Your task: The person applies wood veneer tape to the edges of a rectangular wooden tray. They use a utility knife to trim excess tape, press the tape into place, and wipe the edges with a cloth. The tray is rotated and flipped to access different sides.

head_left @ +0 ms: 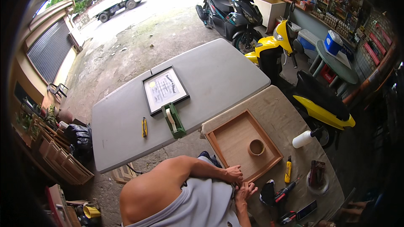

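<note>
At the near edge of a shallow wooden tray (219, 147), my two hands are close together. My left hand (232, 174) has its fingers curled in at the tray's near corner. Just below it, my right hand (245, 191) has its fingers bent, with the thumb side towards the left hand. Something small and dark seems to lie between them, too small to make out. Inside the tray stands a round brown container (256, 147), open at the top. A yellow marker-like tool (288, 170) lies right of my hands. Nearby are a black-and-red screwdriver-like tool (285, 191) and a dark object (267, 192).
The cloth-covered table (273, 105) also bears a white bottle (302, 139), a phone (306, 210) and a clear dish (317, 183). On the grey table (122, 113) are a framed certificate (165, 89), a green tape dispenser (173, 120) and a yellow cutter (144, 127). A yellow motorcycle (311, 105) stands right.
</note>
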